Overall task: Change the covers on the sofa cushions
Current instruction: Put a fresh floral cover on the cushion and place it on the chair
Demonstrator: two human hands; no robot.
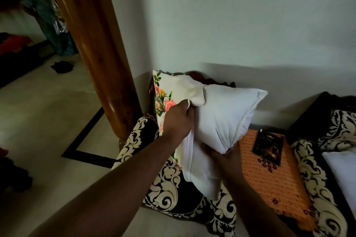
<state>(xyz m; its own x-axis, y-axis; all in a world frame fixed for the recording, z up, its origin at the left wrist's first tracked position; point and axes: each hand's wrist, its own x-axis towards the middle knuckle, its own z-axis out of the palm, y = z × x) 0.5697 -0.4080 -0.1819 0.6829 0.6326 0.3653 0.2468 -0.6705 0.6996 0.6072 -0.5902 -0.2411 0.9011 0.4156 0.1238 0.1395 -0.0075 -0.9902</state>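
A white cushion (225,113) is held up over the sofa, its left part inside a floral cover (163,94) with pink roses on cream. My left hand (178,119) grips the cover's open edge, fingers curled into the cloth. My right hand (223,157) holds the cushion from below at its lower corner, fingers wrapped up around it. Much of the cushion sticks out of the cover to the right.
The sofa (169,188) has black and cream scroll upholstery. An orange cloth (269,175) with a dark packet (268,146) lies on the seat. Another white cushion (342,173) lies at right. A wooden post (100,48) stands left; a person (48,15) stands beyond it.
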